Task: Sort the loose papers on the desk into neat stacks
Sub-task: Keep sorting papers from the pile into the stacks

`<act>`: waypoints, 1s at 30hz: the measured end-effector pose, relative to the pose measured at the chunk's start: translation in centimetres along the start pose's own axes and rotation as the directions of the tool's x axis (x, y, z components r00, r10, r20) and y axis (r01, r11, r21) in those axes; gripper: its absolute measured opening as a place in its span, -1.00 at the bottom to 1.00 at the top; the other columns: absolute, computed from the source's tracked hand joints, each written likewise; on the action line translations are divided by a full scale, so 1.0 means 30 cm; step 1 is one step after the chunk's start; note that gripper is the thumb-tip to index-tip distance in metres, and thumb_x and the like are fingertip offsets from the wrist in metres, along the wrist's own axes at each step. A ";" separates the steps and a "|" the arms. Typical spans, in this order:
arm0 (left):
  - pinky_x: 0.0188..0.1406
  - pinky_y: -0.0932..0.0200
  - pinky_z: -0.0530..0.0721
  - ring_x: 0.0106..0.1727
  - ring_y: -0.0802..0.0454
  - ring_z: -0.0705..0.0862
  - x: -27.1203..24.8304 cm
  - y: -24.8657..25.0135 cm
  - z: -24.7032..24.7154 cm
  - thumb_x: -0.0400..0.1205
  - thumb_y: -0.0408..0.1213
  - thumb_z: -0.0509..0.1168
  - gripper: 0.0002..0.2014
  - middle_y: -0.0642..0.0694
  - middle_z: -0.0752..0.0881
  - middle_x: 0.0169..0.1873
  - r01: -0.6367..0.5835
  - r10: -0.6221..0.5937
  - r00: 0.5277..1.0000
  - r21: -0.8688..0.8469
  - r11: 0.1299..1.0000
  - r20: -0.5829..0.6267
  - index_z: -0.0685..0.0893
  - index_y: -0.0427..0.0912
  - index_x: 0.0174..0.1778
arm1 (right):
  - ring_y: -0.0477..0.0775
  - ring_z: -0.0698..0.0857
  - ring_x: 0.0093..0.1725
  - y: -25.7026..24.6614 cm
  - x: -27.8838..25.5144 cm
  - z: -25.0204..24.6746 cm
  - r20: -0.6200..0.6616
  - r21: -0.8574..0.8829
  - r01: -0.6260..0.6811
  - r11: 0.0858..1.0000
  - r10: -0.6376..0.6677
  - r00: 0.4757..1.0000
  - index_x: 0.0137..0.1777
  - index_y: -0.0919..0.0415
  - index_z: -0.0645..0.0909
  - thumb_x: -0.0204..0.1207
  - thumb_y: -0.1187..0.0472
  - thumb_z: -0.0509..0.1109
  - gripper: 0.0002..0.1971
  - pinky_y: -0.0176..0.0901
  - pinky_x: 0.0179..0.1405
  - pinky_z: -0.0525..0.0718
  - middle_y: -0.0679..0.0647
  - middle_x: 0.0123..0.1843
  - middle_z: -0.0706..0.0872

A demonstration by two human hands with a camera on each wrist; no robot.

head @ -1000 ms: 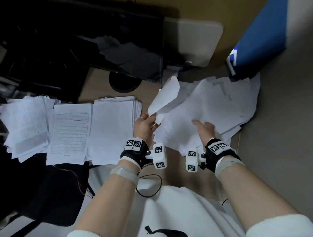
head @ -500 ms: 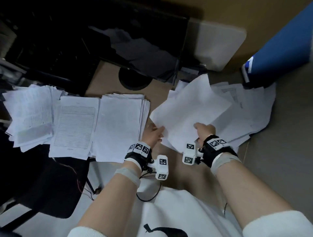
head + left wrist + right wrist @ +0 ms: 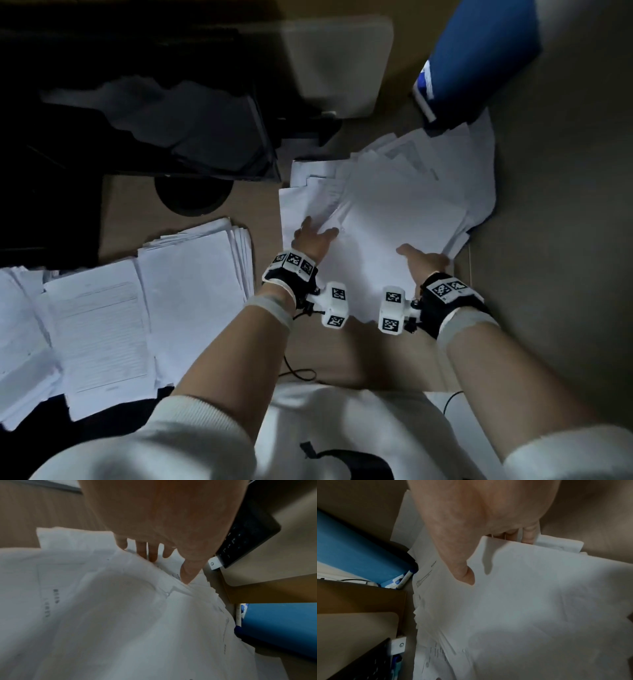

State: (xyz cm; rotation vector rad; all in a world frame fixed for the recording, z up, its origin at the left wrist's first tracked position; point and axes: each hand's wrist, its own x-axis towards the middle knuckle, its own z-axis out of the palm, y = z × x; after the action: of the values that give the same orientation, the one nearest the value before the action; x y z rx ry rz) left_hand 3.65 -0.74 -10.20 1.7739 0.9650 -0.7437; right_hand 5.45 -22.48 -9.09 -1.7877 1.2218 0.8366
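Observation:
A loose heap of white papers lies fanned out on the right part of the wooden desk. Its top sheet lies between my hands. My left hand holds that sheet's left edge, with straight fingers slipped under it and the thumb on top. My right hand grips the right edge, thumb on top and fingers curled beneath. To the left stand three sorted stacks: a blank-topped one, a printed one and a rougher one.
A black monitor on a round foot stands behind the stacks. A blue box leans over the heap's far right corner, with a pale board beside it. A black cable loops at the desk's near edge.
The sheet my left hand held raised a second ago was taken at both edges and now lies low over the heap. Both hands moved forward onto the heap.

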 end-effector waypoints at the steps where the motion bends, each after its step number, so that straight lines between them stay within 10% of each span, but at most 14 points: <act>1: 0.61 -0.16 0.31 0.65 -0.30 0.31 0.011 0.006 0.008 0.61 0.15 0.33 -0.13 -0.24 0.28 0.68 0.022 -0.023 1.000 0.043 0.999 0.008 0.11 -0.10 0.75 | 0.32 0.61 0.33 -0.006 0.001 0.004 0.003 0.014 0.003 1.000 -0.003 1.000 0.62 0.39 0.17 0.42 0.03 0.58 -0.08 0.12 0.25 0.61 0.27 0.43 0.55; 7: 0.53 -0.12 0.41 0.52 -0.33 0.46 0.004 -0.020 0.033 0.68 0.26 0.15 -0.26 -0.32 0.47 0.55 0.053 -0.074 0.995 0.255 0.965 0.072 0.40 -0.21 0.63 | 0.27 0.43 0.57 -0.025 0.007 0.027 -0.061 0.001 0.122 0.993 -0.122 0.991 0.70 0.33 0.15 0.61 0.21 0.45 -0.24 0.02 0.49 0.41 0.24 0.65 0.37; 12: 0.53 -0.01 0.24 0.62 -0.23 0.28 -0.019 -0.078 0.013 0.54 0.02 0.43 -0.36 -0.21 0.36 0.57 0.012 0.012 0.976 0.110 0.994 -0.219 0.51 -0.16 0.52 | 0.30 0.52 0.48 -0.037 0.005 0.048 -0.074 -0.210 0.195 0.958 -0.214 0.974 0.63 0.36 0.28 0.62 0.42 0.27 -0.44 0.00 0.49 0.44 0.26 0.57 0.47; 16: 0.56 -0.09 0.42 0.56 -0.24 0.43 -0.028 -0.087 -0.001 0.24 0.19 0.43 0.08 -0.23 0.45 0.56 0.084 -0.091 0.993 -0.098 0.992 -0.072 0.25 -0.17 0.67 | 0.38 0.55 0.42 -0.033 -0.004 0.070 -0.024 -0.349 0.212 0.913 -0.235 0.972 0.63 0.28 0.22 0.54 0.39 0.32 -0.35 0.09 0.39 0.56 0.35 0.52 0.44; 21: 0.31 0.14 0.49 0.51 -0.22 0.51 -0.052 -0.090 0.036 0.67 -0.03 0.39 -0.27 -0.26 0.47 0.55 0.058 -0.053 0.997 -0.079 0.995 0.063 0.30 -0.38 0.62 | 0.30 0.49 0.48 -0.035 -0.015 0.069 0.086 -0.203 0.200 0.959 -0.186 0.979 0.67 0.32 0.06 0.48 0.22 0.54 -0.11 0.01 0.23 0.50 0.26 0.57 0.41; 25: 0.38 -0.05 0.61 0.37 -0.26 0.65 -0.074 -0.100 0.060 0.65 -0.17 0.40 -0.45 -0.27 0.65 0.40 0.008 -0.007 0.998 -0.024 1.000 0.058 0.51 -0.37 0.51 | 0.22 0.64 0.19 0.003 -0.008 0.027 0.112 -0.167 0.160 0.973 -0.142 0.983 0.33 0.29 0.52 0.44 0.19 0.59 -0.49 0.02 0.22 0.57 0.10 0.27 0.66; 30: 0.35 -0.10 0.64 0.33 -0.22 0.65 -0.082 -0.049 0.080 0.45 -0.15 0.43 -0.41 -0.18 0.69 0.34 -0.056 0.058 0.994 -0.024 0.998 0.091 0.62 -0.27 0.41 | 0.17 0.61 -0.28 0.061 -0.023 -0.044 0.080 -0.247 0.104 0.963 -0.087 0.993 0.46 0.51 0.42 0.55 0.13 0.52 -0.38 -0.09 -0.34 0.57 0.23 -0.10 0.65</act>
State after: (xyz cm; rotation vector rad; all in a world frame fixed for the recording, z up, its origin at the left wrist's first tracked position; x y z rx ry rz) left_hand 0.99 -3.33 -9.74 1.7266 0.8546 -0.7685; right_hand 3.62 -23.77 -8.33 -1.9845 1.0126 1.0244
